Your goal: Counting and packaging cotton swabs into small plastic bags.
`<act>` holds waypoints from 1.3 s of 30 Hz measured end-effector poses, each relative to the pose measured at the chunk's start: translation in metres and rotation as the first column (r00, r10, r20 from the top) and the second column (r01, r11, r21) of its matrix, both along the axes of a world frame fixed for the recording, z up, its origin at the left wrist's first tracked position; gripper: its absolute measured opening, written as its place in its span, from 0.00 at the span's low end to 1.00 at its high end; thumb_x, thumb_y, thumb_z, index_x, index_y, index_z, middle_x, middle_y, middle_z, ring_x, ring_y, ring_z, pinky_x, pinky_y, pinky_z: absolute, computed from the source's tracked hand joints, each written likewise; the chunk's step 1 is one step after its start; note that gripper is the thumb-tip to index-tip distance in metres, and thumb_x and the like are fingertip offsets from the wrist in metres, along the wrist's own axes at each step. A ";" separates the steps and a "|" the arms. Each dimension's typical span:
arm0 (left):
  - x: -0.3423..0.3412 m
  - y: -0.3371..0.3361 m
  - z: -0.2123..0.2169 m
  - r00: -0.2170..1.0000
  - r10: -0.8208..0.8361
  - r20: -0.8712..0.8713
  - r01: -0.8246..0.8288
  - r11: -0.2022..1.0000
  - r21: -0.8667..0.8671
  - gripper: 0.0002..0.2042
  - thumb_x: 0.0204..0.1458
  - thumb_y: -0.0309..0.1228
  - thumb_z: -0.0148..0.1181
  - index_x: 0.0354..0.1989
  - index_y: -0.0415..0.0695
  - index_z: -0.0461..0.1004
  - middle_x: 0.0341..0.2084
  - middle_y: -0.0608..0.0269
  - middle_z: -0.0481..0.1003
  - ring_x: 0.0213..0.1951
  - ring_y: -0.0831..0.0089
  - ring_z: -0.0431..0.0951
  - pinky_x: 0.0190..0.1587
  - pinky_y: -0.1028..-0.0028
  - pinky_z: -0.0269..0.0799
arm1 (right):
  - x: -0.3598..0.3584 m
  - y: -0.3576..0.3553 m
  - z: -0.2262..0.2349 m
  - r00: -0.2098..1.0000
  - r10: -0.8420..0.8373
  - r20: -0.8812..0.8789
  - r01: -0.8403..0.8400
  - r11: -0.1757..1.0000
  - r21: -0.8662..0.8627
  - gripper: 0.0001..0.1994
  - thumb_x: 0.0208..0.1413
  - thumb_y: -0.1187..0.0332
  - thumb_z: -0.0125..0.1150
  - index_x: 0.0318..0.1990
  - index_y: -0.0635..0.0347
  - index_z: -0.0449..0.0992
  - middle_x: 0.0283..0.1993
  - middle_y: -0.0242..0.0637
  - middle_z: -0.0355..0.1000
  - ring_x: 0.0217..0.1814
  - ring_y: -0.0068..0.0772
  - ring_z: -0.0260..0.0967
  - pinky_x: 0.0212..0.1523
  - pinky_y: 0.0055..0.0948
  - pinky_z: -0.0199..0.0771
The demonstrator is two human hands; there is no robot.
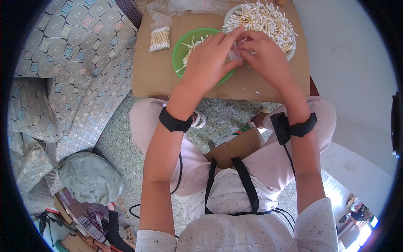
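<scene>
On the cardboard-covered bench (pixel 153 75), left hand (pixel 211 56) and right hand (pixel 265 52) pinch a clear plastic bag (pixel 233 55) above the green bowl (pixel 179 54). Filling or closing seems in hand, calling next for steady fingertips.

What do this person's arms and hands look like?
Left hand and right hand look ungloved. Short white sleeves bear small dark marks. Each forearm wears a black strap; the right one shows a black box and thin cable.

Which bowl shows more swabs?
The white bowl, at right: heaped swabs reach its rim. The green bowl, partly hidden by the left hand, shows fewer.
</scene>
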State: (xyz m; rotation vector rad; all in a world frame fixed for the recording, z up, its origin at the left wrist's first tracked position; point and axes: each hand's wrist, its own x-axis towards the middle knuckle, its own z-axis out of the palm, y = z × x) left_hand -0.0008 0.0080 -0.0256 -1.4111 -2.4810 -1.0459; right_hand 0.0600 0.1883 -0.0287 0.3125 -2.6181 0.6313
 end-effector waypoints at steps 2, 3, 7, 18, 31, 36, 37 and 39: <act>-0.001 -0.001 0.003 1.000 0.009 -0.021 -0.009 1.000 -0.019 0.37 0.46 0.35 0.70 0.67 0.53 0.61 0.43 0.52 0.75 0.46 0.54 0.74 0.49 0.61 0.70 | 0.000 0.003 0.005 0.999 -0.024 0.023 0.026 0.997 -0.077 0.08 0.54 0.68 0.61 0.39 0.56 0.82 0.43 0.37 0.76 0.47 0.44 0.73 0.48 0.39 0.73; -0.001 -0.002 0.005 1.000 0.009 -0.024 -0.009 1.000 -0.020 0.37 0.46 0.35 0.70 0.67 0.53 0.61 0.43 0.52 0.75 0.46 0.54 0.74 0.49 0.61 0.70 | 0.000 0.005 0.008 0.998 -0.047 0.050 0.054 0.987 -0.152 0.08 0.54 0.69 0.60 0.40 0.56 0.82 0.43 0.38 0.76 0.49 0.44 0.72 0.50 0.38 0.73; -0.003 -0.005 0.011 0.994 0.099 -0.055 -0.098 0.995 0.020 0.31 0.49 0.41 0.67 0.63 0.50 0.67 0.44 0.53 0.74 0.47 0.54 0.72 0.51 0.61 0.69 | 0.003 0.018 0.024 0.983 -0.149 0.109 0.171 0.960 -0.222 0.09 0.53 0.68 0.62 0.42 0.53 0.82 0.44 0.38 0.76 0.49 0.45 0.72 0.50 0.39 0.72; -0.010 -0.003 0.006 0.988 0.150 0.027 -0.153 0.973 0.175 0.14 0.61 0.39 0.53 0.52 0.49 0.77 0.44 0.56 0.75 0.46 0.55 0.73 0.50 0.62 0.69 | 0.003 0.025 0.013 0.936 -0.347 0.056 0.340 0.934 0.111 0.13 0.47 0.65 0.69 0.44 0.46 0.80 0.41 0.38 0.75 0.47 0.46 0.73 0.47 0.42 0.74; -0.008 -0.009 0.001 0.956 0.016 -0.293 -0.025 0.999 -0.025 0.18 0.42 0.19 0.60 0.41 0.54 0.80 0.43 0.66 0.73 0.45 0.60 0.73 0.46 0.64 0.71 | 0.001 0.023 0.007 0.913 -0.407 0.018 0.403 0.909 0.105 0.10 0.49 0.64 0.67 0.41 0.47 0.81 0.43 0.35 0.75 0.47 0.43 0.73 0.46 0.43 0.74; -0.009 -0.009 -0.002 0.943 0.001 -0.332 -0.021 0.998 -0.055 0.17 0.42 0.19 0.60 0.41 0.53 0.80 0.44 0.65 0.74 0.45 0.61 0.74 0.46 0.64 0.71 | 0.001 0.020 0.006 0.906 -0.421 0.039 0.417 0.905 0.089 0.11 0.49 0.64 0.67 0.41 0.47 0.81 0.43 0.36 0.74 0.48 0.42 0.73 0.47 0.44 0.73; -0.008 -0.008 0.000 0.949 -0.001 -0.317 -0.017 0.999 -0.052 0.17 0.43 0.19 0.60 0.41 0.52 0.80 0.44 0.65 0.74 0.45 0.61 0.74 0.47 0.64 0.71 | 0.001 0.022 0.006 0.906 -0.422 0.039 0.417 0.904 0.089 0.11 0.49 0.64 0.67 0.41 0.47 0.81 0.43 0.36 0.74 0.48 0.42 0.73 0.47 0.44 0.73; -0.006 -0.005 0.002 0.953 -0.003 -0.302 -0.013 0.999 -0.049 0.17 0.43 0.19 0.59 0.42 0.52 0.80 0.45 0.65 0.74 0.45 0.61 0.74 0.47 0.63 0.71 | 0.002 0.024 0.005 0.908 -0.419 0.010 0.415 0.902 0.118 0.10 0.49 0.64 0.67 0.41 0.47 0.81 0.44 0.36 0.74 0.49 0.42 0.72 0.47 0.44 0.73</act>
